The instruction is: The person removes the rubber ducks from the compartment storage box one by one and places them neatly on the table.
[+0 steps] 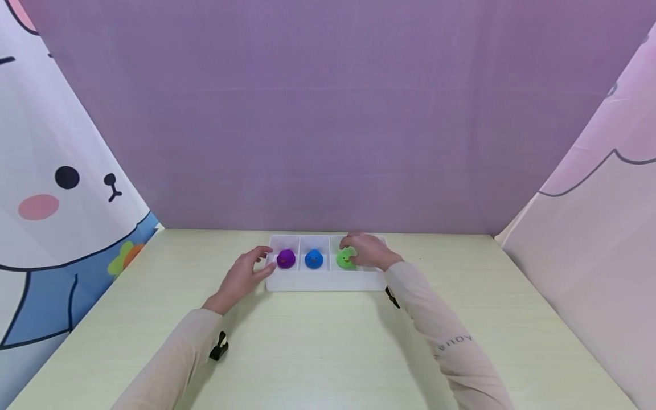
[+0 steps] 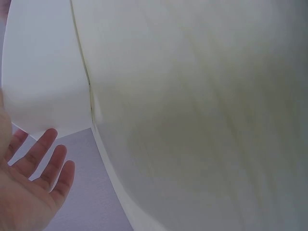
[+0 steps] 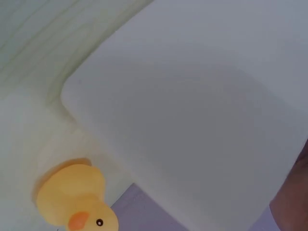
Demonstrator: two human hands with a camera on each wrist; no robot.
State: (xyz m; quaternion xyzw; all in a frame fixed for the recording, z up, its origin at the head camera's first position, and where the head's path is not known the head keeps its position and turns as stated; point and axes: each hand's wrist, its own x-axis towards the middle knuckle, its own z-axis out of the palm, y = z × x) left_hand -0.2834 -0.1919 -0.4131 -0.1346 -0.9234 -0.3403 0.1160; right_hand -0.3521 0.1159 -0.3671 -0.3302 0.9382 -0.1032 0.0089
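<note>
A white divided tray (image 1: pixel 325 281) stands at the back of the table. In its compartments from the left are a purple toy duck (image 1: pixel 286 259), a blue toy duck (image 1: pixel 314 259) and a green toy duck (image 1: pixel 344 259). My right hand (image 1: pixel 370 250) reaches over the tray and holds the green duck between thumb and fingers. The rightmost compartment is partly covered by that hand. My left hand (image 1: pixel 245 275) is at the tray's left end, fingers spread, thumb and fingertips right at the rim. In the left wrist view the left fingers (image 2: pixel 45 163) look loosely extended.
A yellow toy duck (image 3: pixel 72 195) sits on the table beside the tray in the right wrist view; the head view does not show it. A purple backdrop (image 1: pixel 328 114) rises behind the tray, with printed cloth panels (image 1: pixel 77 142) at both sides.
</note>
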